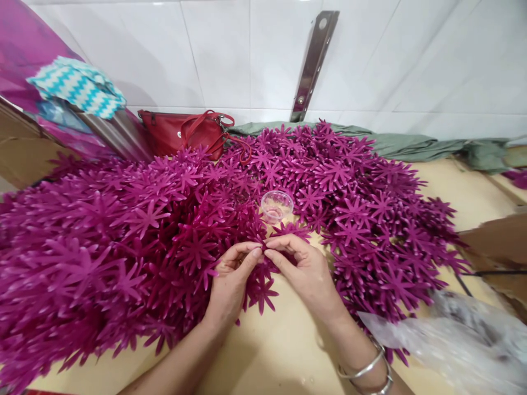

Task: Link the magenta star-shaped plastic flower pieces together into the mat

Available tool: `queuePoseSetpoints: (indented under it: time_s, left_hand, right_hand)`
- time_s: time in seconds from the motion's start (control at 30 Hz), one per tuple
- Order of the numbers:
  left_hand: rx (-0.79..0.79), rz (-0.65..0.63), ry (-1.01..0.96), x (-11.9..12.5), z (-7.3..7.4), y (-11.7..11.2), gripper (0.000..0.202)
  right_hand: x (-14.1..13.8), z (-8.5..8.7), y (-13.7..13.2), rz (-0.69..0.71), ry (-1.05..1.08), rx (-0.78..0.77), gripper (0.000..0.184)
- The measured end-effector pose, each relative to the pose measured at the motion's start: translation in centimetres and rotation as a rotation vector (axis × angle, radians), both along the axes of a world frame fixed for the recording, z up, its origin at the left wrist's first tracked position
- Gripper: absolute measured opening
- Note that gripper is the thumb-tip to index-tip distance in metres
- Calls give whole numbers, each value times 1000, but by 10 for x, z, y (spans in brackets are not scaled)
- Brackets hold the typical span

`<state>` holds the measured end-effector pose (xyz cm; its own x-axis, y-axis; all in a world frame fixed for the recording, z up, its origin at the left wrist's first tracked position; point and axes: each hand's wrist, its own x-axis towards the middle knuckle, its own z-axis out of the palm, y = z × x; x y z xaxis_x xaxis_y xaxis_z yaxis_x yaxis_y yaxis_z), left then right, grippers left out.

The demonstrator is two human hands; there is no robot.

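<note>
While the far left, beyond the left hand (227,288), is marked by a turquoise-and-white zigzag-patterned cloth (78,86) draped over a silvery metal post (113,129), a broad heap of magenta, star-shaped artificial leaves (102,241) is piled nearer, right up beside that hand. Behind this heap, farther off than the left hand, a red handbag with a thin strap (162,134) is set. The thumb and forefinger of the left hand are pinched on a small dark magenta piece (264,247), which is held between the two hands, its shape mostly covered by fingertips. Below the hands, a pale yellow tabletop (267,351) is exposed. Just beyond the fingertips, a clear round plastic cup (276,214) is placed. The same piece is pinched by the right hand (310,274); silver metal bangles (373,363) are worn on that arm. To its right, a second heap of magenta leaves (366,219) is spread, and a crumpled translucent plastic bag (461,345) is laid nearer.
</note>
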<state>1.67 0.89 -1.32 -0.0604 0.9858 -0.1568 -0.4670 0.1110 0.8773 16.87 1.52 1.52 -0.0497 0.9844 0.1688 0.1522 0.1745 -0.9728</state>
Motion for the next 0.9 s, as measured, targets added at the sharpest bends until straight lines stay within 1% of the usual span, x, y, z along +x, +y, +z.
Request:
queuePoseSetpoints:
  time_s: [0.13, 0.2, 0.27, 0.43, 0.5, 0.6, 0.63, 0.77, 0.9]
  left_hand:
    - [14, -3, 8, 0, -2, 0, 18]
    - [14, -4, 7, 0, -3, 0, 19]
    - [10, -7, 7, 0, -3, 0, 18]
    - [11, -8, 0, 1, 0, -1, 18]
    - [17, -12, 8, 1, 2, -1, 18]
    - [45, -23, 63, 3, 6, -2, 17]
    - [54, -22, 85, 3, 7, -3, 16]
    - [74, 21, 137, 5, 8, -2, 16]
    - [80, 45, 130, 5, 5, -1, 16]
  right_hand:
    - [1, 3, 0, -35, -180, 211, 8]
    - [2, 3, 0, -41, -217, 274, 9]
    - [2, 4, 0, -36, -208, 257, 10]
    - [1, 3, -1, -36, -125, 135, 10]
    - [-1, 2, -1, -62, -136, 154, 13]
    - [-3, 3, -1, -117, -198, 261, 18]
    - [-4, 3, -1, -122, -193, 271, 17]
    - [-5, 6, 0, -105, -67, 166, 10]
    - [-5, 8, 0, -105, -8, 89, 7]
